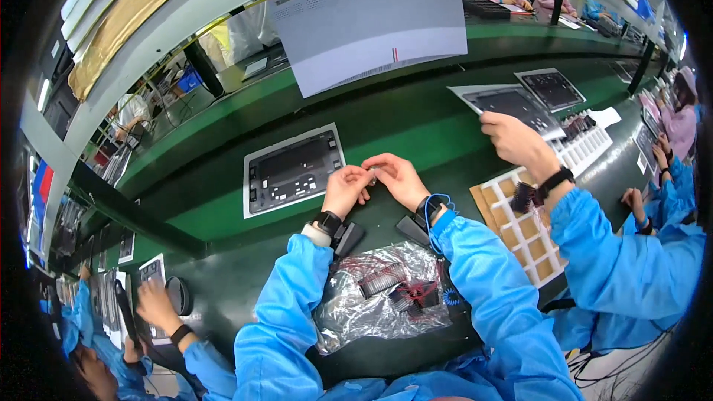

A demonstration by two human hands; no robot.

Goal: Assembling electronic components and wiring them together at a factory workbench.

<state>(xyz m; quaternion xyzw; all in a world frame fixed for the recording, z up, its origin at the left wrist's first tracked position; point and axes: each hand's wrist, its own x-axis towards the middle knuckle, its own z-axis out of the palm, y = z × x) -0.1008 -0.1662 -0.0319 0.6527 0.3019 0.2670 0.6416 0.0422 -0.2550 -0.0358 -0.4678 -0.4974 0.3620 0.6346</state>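
Head view shows the left hand (346, 187) and right hand (399, 182) meeting at bent fingertips above the green surface (230, 282); whether they pinch something cannot be told. A white-bordered dark panel (293, 167) lies just beside the left hand; wired black parts (405, 298) lie on or in a clear plastic bag (342, 321).

Green workbench (416, 134), pale overhead beam (165, 33), dark post (137, 212) — perhaps a lamp (43, 95), far left.

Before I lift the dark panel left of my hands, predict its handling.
The dark panel is probably stiff: the similar panel in a co-worker's hand looks flat. Being thin, it's likely light; lying flat, unlikely to roll.
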